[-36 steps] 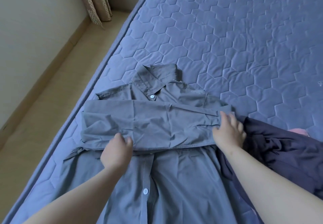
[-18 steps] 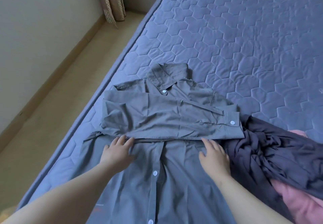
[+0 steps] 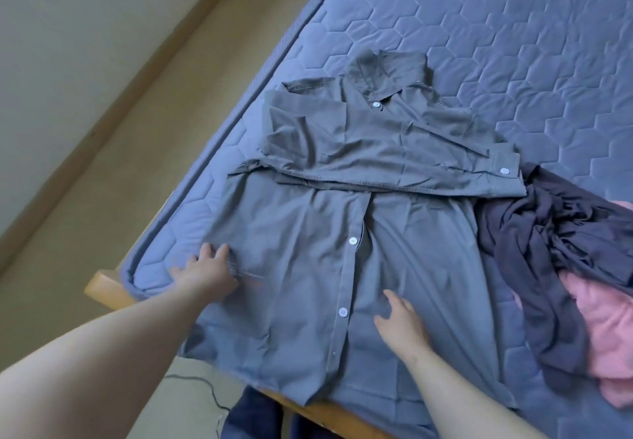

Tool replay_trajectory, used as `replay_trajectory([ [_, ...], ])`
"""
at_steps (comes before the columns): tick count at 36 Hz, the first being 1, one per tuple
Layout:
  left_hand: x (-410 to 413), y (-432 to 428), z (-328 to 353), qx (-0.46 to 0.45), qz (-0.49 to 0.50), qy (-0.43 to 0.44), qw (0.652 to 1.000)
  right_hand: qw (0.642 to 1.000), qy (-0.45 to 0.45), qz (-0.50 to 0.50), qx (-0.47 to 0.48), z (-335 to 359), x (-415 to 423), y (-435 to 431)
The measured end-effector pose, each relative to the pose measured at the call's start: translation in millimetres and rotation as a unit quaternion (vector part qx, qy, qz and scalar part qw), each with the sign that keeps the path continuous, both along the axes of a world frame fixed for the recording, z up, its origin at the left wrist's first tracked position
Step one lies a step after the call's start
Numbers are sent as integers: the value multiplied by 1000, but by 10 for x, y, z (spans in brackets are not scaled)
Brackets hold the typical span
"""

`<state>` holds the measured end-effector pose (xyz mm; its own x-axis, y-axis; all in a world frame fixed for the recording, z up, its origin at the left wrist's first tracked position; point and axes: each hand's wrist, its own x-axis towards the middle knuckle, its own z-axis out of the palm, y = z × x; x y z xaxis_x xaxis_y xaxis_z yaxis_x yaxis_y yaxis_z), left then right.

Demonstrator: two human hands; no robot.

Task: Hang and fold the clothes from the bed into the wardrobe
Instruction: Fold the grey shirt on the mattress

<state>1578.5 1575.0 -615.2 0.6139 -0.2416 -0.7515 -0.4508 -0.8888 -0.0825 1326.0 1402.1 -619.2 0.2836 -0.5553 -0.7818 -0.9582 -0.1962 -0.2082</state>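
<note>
A grey button-up shirt [image 3: 370, 199] lies face up on the blue quilted mattress [image 3: 496, 34], collar at the far end, both sleeves folded across the chest. Its lower hem hangs over the bed's near edge. My left hand [image 3: 205, 272] lies flat with spread fingers on the shirt's lower left side edge. Flat on the lower right front panel, just right of the button placket, rests my right hand [image 3: 400, 322]. Neither hand holds any cloth.
A crumpled dark purple garment [image 3: 555, 240] and a pink garment [image 3: 603, 332] lie to the right of the shirt. The wooden bed frame [image 3: 102, 288] shows at the near corner. A beige floor strip [image 3: 144, 123] and wall run along the left; a cable lies on the floor.
Both hands slid from the folded sleeves down toward me onto the shirt's lower body. The left moved out to the side edge. The view tilted down, and the bed's near edge came into view.
</note>
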Motion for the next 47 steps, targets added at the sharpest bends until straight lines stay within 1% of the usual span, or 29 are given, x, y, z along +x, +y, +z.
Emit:
replay_trajectory([
  [2, 11, 159, -93, -41, 90, 26, 995, 1000, -2, -5, -5, -63, 15, 181],
  [4, 15, 314, -174, -89, 169, 14, 981, 1000, -3, -8, -15, -99, 41, 389],
  [6, 10, 451, -204, -122, 218, -4, 968, 1000, -6, -9, -26, -114, 40, 598],
  [8, 17, 592, -241, -136, 228, 12, 964, 999, -7, 3, -33, -110, 12, 792],
  [11, 27, 764, -273, -138, 197, 60, 969, 999, -2, 3, -38, -113, -52, 976],
  [12, 14, 795, -265, -132, 197, 60, 970, 999, -1, -5, -37, -119, -76, 1009],
  [13, -7, 804, -250, -115, 193, 38, 974, 999, -5, -18, -34, -125, -95, 1016],
  [15, -109, 762, -188, -58, 132, -67, 987, 998, -12, -61, -17, -122, -152, 1035],
  [16, -176, 702, -143, -52, 91, -113, 988, 997, -14, -79, -10, -112, -181, 1040],
  [17, -265, 636, -132, -81, 50, -147, 985, 996, -14, -93, -5, -95, -226, 1050],
  [18, -364, 563, -133, -129, 7, -156, 979, 994, -11, -105, -1, -75, -279, 1060],
  [20, -560, 396, -164, -218, -94, -161, 958, 992, -6, -129, 0, -27, -394, 1076],
  [22, -753, 202, -85, -250, -191, -123, 941, 988, -10, -154, -18, -13, -533, 1076],
  [24, -1015, 15, -6, -271, -242, -47, 931, 981, -18, -186, -56, -9, -680, 1055],
  [26, -1311, -136, -60, -240, -278, 39, 929, 970, -22, -218, -102, -6, -829, 1000],
  [28, -1551, -226, -141, -221, -336, 98, 910, 954, -26, -256, -155, -5, -987, 915],
  [30, -1745, -265, -177, -203, -419, 123, 876, 931, -27, -294, -216, -6, -1138, 802],
  [32, -1878, -278, -197, -185, -471, 127, 853, 901, -23, -346, -262, 13, -1274, 685],
  [34, -1967, -276, -235, -175, -495, 103, 845, 872, -13, -397, -285, 24, -1396, 552],
  [35, -1996, -277, -255, -170, -503, 88, 843, 865, -10, -415, -283, 24, -1453, 483],
  [37, -2011, -279, -290, -168, -516, 64, 837, 862, -21, -437, -257, -38, -1558, 361],
  [38, -2009, -280, -312, -168, -516, 57, 838, 859, -40, -454, -235, -87, -1600, 304],
  [41, -1987, -271, -366, -172, -514, 43, 839, 821, -128, -525, -187, -199, -1665, 178],
  [42, -1983, -264, -388, -172, -512, 47, 840, 818, -134, -527, -189, -208, -1680, 148],
  [44, -1978, -241, -399, -180, -489, 62, 851, 823, -126, -515, -205, -210, -1731, 124],
  [47, -1988, -183, -355, -201, -441, 86, 870, 812, -126, -521, -231, -169, -1815, 223],
])
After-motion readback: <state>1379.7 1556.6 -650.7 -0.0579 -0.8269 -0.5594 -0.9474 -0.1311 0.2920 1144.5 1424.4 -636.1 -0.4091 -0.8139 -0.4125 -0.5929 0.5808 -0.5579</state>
